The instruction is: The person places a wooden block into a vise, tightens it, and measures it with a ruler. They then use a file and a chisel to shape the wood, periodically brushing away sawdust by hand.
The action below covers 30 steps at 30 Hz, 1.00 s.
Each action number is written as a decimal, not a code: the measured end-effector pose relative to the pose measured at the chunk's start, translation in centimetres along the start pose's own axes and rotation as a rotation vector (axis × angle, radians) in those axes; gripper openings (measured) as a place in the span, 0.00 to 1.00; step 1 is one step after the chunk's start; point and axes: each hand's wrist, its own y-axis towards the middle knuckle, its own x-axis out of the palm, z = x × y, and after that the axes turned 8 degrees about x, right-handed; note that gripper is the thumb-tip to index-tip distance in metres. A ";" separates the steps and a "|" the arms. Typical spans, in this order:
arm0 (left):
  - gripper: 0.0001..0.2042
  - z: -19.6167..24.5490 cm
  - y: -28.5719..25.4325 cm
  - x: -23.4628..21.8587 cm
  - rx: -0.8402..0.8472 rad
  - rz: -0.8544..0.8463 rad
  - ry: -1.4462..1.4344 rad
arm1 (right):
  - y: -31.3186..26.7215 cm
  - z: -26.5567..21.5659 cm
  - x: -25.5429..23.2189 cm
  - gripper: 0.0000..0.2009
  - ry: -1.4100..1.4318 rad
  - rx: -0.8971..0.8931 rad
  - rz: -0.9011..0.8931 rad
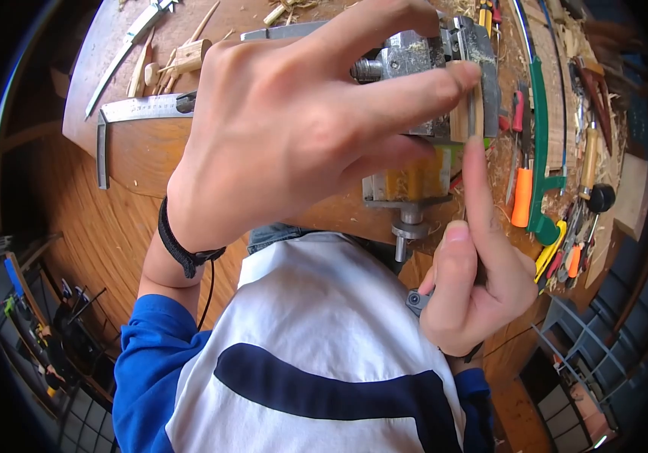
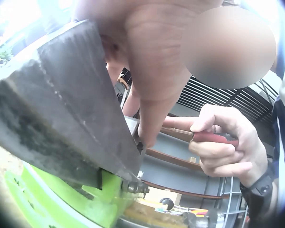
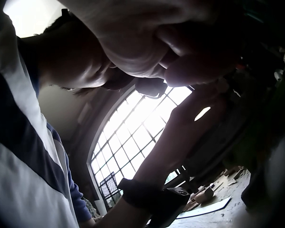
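Note:
My right hand (image 1: 482, 279) grips the red handle (image 2: 213, 138) of a slim file, its index finger stretched along the narrow metal blade (image 1: 472, 113). That blade lies over a small wooden piece (image 1: 457, 124) held in the jaws of a metal bench vise (image 1: 407, 57). From the other side my left hand (image 1: 301, 113) reaches across the vise, one fingertip pressing on the far part of the blade. Its thumb hangs lower, near the vise's front. The left wrist view shows the vise's grey side and green base (image 2: 85, 199) close up; the right wrist view is dark.
A steel square (image 1: 143, 108) and carved wood pieces (image 1: 188, 57) lie to the left on the wooden table (image 1: 150, 151). Along the right are a green saw frame (image 1: 539, 143), an orange-handled tool (image 1: 522, 198), a yellow cutter (image 1: 550, 253) and wood shavings.

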 end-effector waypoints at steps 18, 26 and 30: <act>0.26 -0.5 -0.2 0.1 -0.007 -0.008 0.009 | -1.0 1.2 -0.7 0.24 -0.060 -0.122 -0.026; 0.26 -0.5 -0.7 -0.1 -0.015 -0.009 0.001 | -0.2 0.3 -0.6 0.24 -0.044 -0.059 -0.043; 0.26 -0.2 -0.5 0.4 -0.016 -0.012 -0.008 | 0.3 -0.5 0.3 0.25 -0.001 0.029 0.017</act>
